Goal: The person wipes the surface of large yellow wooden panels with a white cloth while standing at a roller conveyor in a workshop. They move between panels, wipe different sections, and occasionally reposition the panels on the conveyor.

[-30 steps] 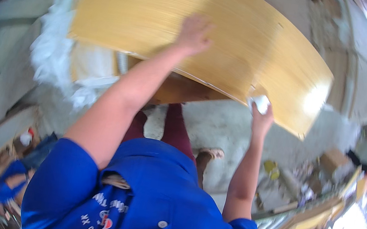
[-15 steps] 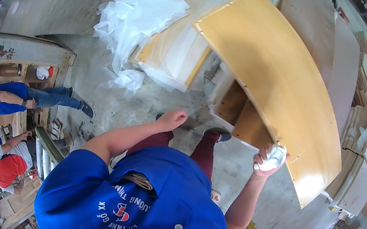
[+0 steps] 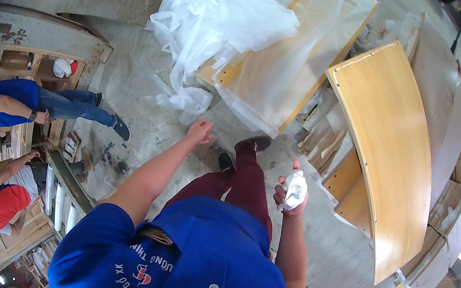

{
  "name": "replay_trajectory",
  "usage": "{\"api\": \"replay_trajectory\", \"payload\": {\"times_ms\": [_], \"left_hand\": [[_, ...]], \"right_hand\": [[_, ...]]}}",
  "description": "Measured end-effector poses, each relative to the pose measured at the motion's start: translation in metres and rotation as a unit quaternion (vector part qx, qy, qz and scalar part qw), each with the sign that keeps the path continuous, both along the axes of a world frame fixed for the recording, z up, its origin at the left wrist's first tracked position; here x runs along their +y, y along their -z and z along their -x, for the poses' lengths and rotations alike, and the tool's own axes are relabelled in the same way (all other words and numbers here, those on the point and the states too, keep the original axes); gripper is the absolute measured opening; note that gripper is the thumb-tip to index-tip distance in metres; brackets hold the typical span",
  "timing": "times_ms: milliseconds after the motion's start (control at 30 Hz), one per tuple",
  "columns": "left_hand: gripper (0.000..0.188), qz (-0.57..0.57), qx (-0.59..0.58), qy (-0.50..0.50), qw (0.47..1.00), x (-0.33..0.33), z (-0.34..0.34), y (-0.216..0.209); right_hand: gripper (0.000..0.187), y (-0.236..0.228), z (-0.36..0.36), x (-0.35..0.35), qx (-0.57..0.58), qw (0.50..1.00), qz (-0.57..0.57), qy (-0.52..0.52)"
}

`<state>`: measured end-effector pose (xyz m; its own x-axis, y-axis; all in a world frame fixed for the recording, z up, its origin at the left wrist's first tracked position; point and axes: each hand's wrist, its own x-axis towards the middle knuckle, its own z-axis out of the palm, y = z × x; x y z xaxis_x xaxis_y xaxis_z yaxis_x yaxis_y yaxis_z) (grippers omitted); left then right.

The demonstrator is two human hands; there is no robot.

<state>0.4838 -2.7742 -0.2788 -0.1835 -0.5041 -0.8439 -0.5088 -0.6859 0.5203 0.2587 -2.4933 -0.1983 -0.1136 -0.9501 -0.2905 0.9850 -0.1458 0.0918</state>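
Note:
My right hand (image 3: pixel 288 199) grips a crumpled white cloth (image 3: pixel 295 188), with the thumb stretched up beside it. To its right, and apart from it, a curved light-wood panel (image 3: pixel 387 149) leans at a slant over brown wooden boards (image 3: pixel 350 183). My left hand (image 3: pixel 200 132) hangs over the floor with its fingers curled in, and nothing shows in them. Ahead of that hand lies a loose heap of white translucent wrapping sheet (image 3: pixel 219 20), partly over a long wooden panel (image 3: pixel 290 63) that is covered in the same film.
Stacked boards (image 3: pixel 445 230) stand along the far right. To the left, a person in a blue shirt (image 3: pixel 7 103) stands by wooden shelving, and another in a red and grey top (image 3: pixel 9 206) is near a green metal frame (image 3: pixel 72 189). Concrete floor (image 3: pixel 117 145) lies around my feet.
My right hand has left the curved panel's lower edge and moved left with the cloth. My body has shifted, one foot is forward, and the panels appear farther right in view.

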Motion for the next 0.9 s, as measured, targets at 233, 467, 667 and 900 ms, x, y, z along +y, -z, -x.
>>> {"api": "replay_trajectory", "payload": {"times_ms": [233, 467, 667, 900], "left_hand": [[0.055, -0.101, -0.012, -0.041, 0.994, -0.035, 0.061, 0.072], [0.066, -0.129, -0.038, -0.174, 0.976, -0.072, 0.135, 0.157], [0.035, -0.139, -0.042, 0.142, 0.979, -0.108, 0.149, 0.195], [0.037, 0.160, -0.024, 0.147, 0.976, -0.245, 0.232, 0.126]], "right_hand": [[0.037, 0.029, 0.016, -0.015, -0.005, 0.995, -0.091, -0.035], [0.042, 0.049, 0.039, -0.046, 0.003, 0.996, -0.074, -0.054], [0.042, 0.062, 0.030, -0.076, -0.027, 0.993, -0.113, -0.035], [0.045, 0.067, 0.001, -0.149, -0.028, 0.991, -0.127, -0.018]]}}
